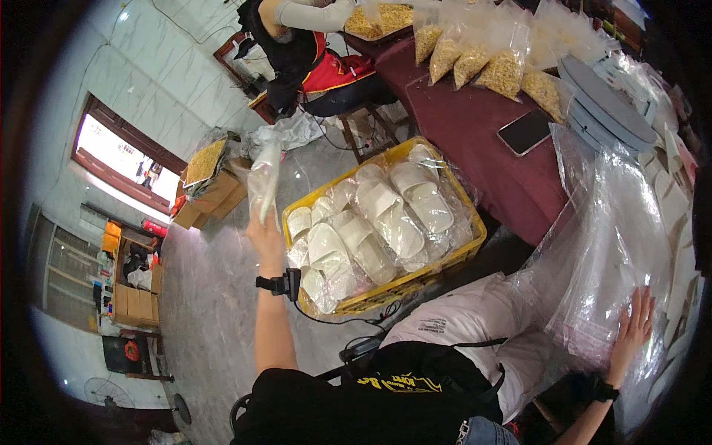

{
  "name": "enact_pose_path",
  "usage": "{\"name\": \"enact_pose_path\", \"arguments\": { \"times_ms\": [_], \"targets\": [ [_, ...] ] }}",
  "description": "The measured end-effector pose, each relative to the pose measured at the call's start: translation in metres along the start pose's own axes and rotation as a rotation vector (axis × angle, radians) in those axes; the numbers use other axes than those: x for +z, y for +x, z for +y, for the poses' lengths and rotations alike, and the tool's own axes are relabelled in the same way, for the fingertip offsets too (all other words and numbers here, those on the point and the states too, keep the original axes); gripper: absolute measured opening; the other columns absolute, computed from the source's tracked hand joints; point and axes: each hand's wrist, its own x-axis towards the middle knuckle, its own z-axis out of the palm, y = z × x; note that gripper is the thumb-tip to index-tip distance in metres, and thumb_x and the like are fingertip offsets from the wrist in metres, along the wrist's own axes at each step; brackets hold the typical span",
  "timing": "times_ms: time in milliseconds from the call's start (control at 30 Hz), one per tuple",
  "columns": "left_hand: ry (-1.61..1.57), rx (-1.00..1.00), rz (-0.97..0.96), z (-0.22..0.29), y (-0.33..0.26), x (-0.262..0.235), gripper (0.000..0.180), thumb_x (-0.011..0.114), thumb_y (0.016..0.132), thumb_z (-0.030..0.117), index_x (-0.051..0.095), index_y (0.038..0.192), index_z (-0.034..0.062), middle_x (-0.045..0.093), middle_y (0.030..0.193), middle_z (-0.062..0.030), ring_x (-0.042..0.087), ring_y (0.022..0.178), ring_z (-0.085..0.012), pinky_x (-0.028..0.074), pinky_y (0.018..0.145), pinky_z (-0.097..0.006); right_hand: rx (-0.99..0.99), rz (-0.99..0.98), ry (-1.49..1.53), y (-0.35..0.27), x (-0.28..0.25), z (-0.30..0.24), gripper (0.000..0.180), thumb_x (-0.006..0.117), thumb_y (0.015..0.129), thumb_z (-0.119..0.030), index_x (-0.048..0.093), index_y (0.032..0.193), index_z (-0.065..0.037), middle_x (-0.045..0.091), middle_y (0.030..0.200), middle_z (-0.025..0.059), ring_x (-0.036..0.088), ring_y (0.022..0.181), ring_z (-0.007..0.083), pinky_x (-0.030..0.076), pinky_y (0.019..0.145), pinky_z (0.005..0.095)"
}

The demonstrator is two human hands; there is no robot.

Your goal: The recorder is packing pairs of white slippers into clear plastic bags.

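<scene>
Out to the left, my left hand [265, 241] is closed round the lower end of a bagged slipper [267, 178], held upright. It is pale, wrapped in clear plastic and seen nearly edge-on; whether the bag holds one or a pair I cannot tell. Just right of that hand stands a yellow crate [400, 288] with several white slippers [386, 215] in clear bags. My right hand [632, 330] lies with fingers spread on a stack of clear plastic bags [604, 252] at the right, beside my lap. Some of the bags overhang my thigh.
A table with a dark red cloth [467, 156] bears a phone [524, 133], bags of yellow pieces [500, 73] and a round grey scale-like device [608, 100]. A co-worker [326, 70] sits beyond the crate. Cardboard boxes [215, 196] stand at the far left.
</scene>
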Motion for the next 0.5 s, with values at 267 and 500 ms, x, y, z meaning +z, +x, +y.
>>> {"name": "enact_pose_path", "arguments": {
  "times_ms": [267, 500],
  "targets": [
    [0.507, -0.118, -0.676, -0.106, -0.083, 0.125, 0.072, 0.055, 0.089, 0.002, 0.042, 0.156, 0.0275, 0.040, 0.164, 0.0017, 0.027, 0.152, -0.0461, 0.017, 0.105, -0.088, 0.008, -0.037, 0.060, 0.006, -0.019, -0.010, 0.051, 0.041, 0.109, -0.047, 0.048, 0.156, -0.027, 0.036, 0.167, -0.0032, 0.025, 0.157, 0.0238, 0.014, 0.124, 0.0487],
    [0.680, -0.077, -0.864, -0.078, -0.092, 0.143, 0.068, 0.054, 0.101, 0.027, 0.025, 0.163, 0.0308, 0.024, 0.170, 0.0093, 0.025, 0.153, -0.0452, 0.018, 0.106, -0.088, 0.019, -0.075, 0.088, 0.002, -0.018, -0.005, 0.052, 0.041, 0.109, -0.045, 0.047, 0.156, -0.024, 0.036, 0.167, -0.0008, 0.023, 0.157, 0.0228, 0.014, 0.124, 0.0458]
  ]
}}
